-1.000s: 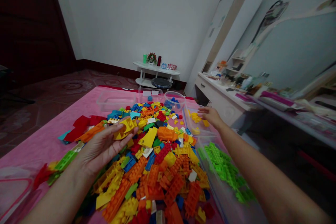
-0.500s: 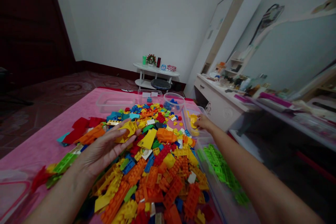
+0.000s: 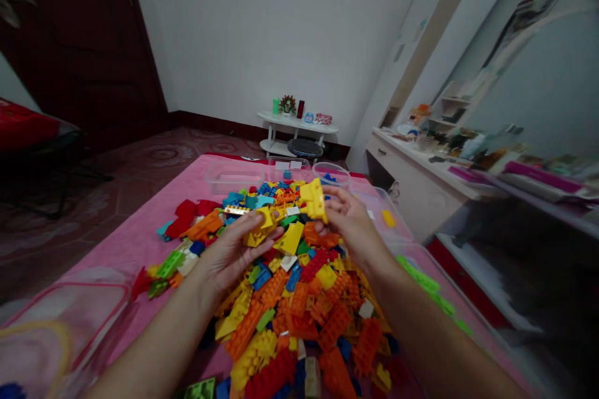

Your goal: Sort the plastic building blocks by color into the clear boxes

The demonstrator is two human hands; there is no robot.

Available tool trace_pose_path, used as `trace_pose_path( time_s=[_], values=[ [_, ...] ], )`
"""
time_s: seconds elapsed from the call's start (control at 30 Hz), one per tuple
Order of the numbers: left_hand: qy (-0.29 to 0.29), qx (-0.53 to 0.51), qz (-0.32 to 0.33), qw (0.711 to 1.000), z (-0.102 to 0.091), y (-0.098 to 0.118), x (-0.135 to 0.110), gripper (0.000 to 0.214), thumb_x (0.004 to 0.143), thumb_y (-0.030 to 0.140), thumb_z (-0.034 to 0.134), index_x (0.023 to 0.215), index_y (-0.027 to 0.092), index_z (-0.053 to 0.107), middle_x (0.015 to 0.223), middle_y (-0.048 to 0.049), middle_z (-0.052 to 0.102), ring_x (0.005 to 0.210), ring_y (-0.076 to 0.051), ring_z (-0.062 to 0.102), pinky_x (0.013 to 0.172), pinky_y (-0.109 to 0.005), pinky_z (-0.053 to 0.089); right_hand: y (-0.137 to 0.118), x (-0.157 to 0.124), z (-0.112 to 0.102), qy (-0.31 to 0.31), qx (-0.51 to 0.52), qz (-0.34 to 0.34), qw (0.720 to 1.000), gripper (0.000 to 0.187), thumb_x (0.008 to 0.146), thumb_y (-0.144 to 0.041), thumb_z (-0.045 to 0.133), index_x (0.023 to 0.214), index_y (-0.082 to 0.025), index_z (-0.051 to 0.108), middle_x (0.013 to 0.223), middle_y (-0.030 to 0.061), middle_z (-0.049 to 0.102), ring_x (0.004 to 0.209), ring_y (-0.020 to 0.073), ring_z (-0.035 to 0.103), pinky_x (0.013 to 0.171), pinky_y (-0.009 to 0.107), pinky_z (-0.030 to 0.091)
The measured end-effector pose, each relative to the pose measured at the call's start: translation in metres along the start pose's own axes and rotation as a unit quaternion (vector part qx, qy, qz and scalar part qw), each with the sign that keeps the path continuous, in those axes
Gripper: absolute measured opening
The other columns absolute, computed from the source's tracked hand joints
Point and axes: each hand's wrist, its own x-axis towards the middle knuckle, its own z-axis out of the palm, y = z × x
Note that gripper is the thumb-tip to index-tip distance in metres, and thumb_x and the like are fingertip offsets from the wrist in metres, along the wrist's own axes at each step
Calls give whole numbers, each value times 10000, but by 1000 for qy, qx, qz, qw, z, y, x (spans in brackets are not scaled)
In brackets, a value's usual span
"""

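Note:
My left hand [image 3: 229, 252] is closed around a yellow toy block [image 3: 262, 225], held above the left part of a heap of toy bricks [image 3: 304, 318]. Close to it on the right, my right hand [image 3: 350, 218] pinches another yellow toy block [image 3: 312, 198], tilted over the far part of the heap. A small gap lies between the two blocks. Beyond my right wrist, a clear plastic bin [image 3: 397, 238] has a yellow piece [image 3: 388, 219] in it. My right forearm partly covers a nearer bin with bright green bricks [image 3: 435, 293].
A pink cloth [image 3: 135, 224] covers the table. Clear containers [image 3: 234, 168] line the far edge, including a round tub [image 3: 330, 165]. At the near left stand clear boxes [image 3: 88, 318]. A white dresser [image 3: 412, 174] is to the right; a low white stand [image 3: 297, 124] is beyond.
My right hand has come out of the right-hand bin, bringing a yellow toy block toward my left hand. My left hand still holds its yellow block. The camera view has shifted left.

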Motion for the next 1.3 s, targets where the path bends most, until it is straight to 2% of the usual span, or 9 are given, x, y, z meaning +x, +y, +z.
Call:
trace_pose_path(
  time_s=[0.07, 0.17, 0.33, 0.43, 0.57, 0.87, 1.07, 1.2, 1.3],
  values=[
    [3, 55, 49, 997, 2, -3, -1, 323, 681, 178, 744, 974, 179, 607, 1005, -72, 689, 849, -226, 701, 625, -262, 602, 15, -15, 28, -13, 1, 0, 1000, 444, 662, -170, 575, 1096, -205, 486, 707, -55, 614, 445, 80, 576, 429, 183, 464],
    [43, 116, 133, 983, 5, -5, -2, 336, 614, 222, 790, 907, 174, 634, 934, -50, 698, 770, -189, 685, 607, -272, 588, 38, -22, 49, -4, 33, 0, 999, 433, 681, -184, 555, 1101, -221, 460, 820, -25, 654, 485, 88, 605, 446, 189, 473],
    [51, 180, 226, 956, 11, -1, -7, 319, 572, 214, 803, 868, 167, 694, 1106, -62, 675, 942, -232, 647, 782, -284, 535, 55, -21, 52, 5, 92, -16, 996, 427, 698, -200, 582, 1100, -244, 446, 980, 27, 686, 676, 152, 680, 539, 241, 541],
    [25, 217, 261, 940, 12, 3, -10, 391, 590, 160, 779, 973, 197, 711, 1170, -46, 660, 1136, -257, 562, 944, -285, 451, 57, -21, 51, 15, 108, -41, 993, 407, 711, -215, 610, 1089, -247, 460, 1008, 35, 690, 797, 181, 689, 649, 292, 571],
    [-21, 289, 306, 907, 12, 6, -14, 474, 646, 126, 723, 1107, 228, 678, 1231, -28, 630, 1201, -255, 518, 1017, -294, 391, 63, -21, 50, 23, 102, -79, 991, 384, 725, -203, 618, 1086, -236, 490, 1023, 50, 694, 918, 198, 675, 774, 321, 557],
    [-64, 289, 310, 904, 15, 3, -20, 453, 702, 184, 698, 1152, 214, 654, 1326, -62, 554, 1237, -275, 478, 1023, -310, 374, 59, -25, 51, 28, 123, -79, 989, 405, 709, -218, 668, 1075, -236, 497, 1043, 62, 691, 950, 220, 669, 800, 347, 556],
    [-113, 246, 216, 938, 17, -4, -18, 750, 614, 168, 770, 1307, 238, 494, 1076, -67, 660, 884, -226, 642, 763, -271, 497, 56, -27, 52, 41, 139, -44, 988, 456, 677, -214, 680, 1088, -223, 485, 1039, 72, 685, 898, 223, 679, 725, 330, 579],
    [-79, 229, 232, 942, 14, -9, -12, 609, 616, 159, 779, 1180, 201, 551, 986, -41, 659, 805, -155, 623, 698, -212, 486, 52, -32, 51, 19, 148, 0, 989, 470, 664, -220, 690, 1093, -223, 497, 983, 53, 693, 734, 194, 693, 561, 280, 581],
    [-97, 134, 177, 970, 10, -10, -10, 548, 675, 181, 752, 1182, 201, 543, 1006, -46, 659, 819, -136, 632, 743, -218, 508, 44, -36, 51, -2, 185, 34, 982, 484, 631, -204, 716, 1080, -199, 534, 900, 37, 700, 621, 153, 675, 521, 247, 567]
  ],
)
